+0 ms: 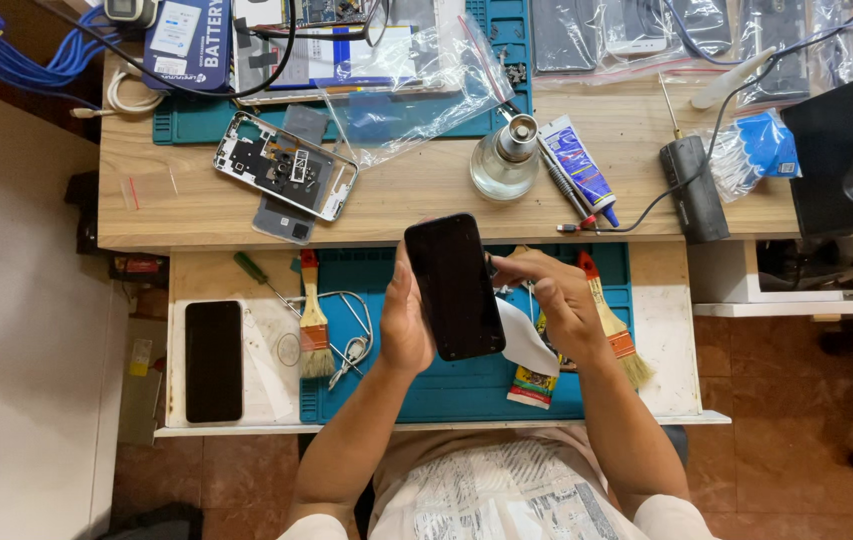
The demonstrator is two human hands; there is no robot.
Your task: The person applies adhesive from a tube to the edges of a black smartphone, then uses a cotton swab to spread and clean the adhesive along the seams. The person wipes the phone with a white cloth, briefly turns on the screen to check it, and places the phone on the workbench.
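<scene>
A phone repair workshop: opened phone frame (285, 166) on the wooden table (416, 190), teal work mat (466, 385), brushes (313, 320), screwdriver (264, 280), glue tube (580, 168), bagged phones (636, 35).

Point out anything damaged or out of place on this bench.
The opened phone frame lies askew on the upper bench, back off and insides bare. The black phone in the left hand shows no visible damage.

L palm (404, 325) behind phone (453, 286)

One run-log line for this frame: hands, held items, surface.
left hand: holds black phone upright | right hand: fingers at phone's right edge, white cloth beneath | surface: teal mat on pull-out tray
</scene>
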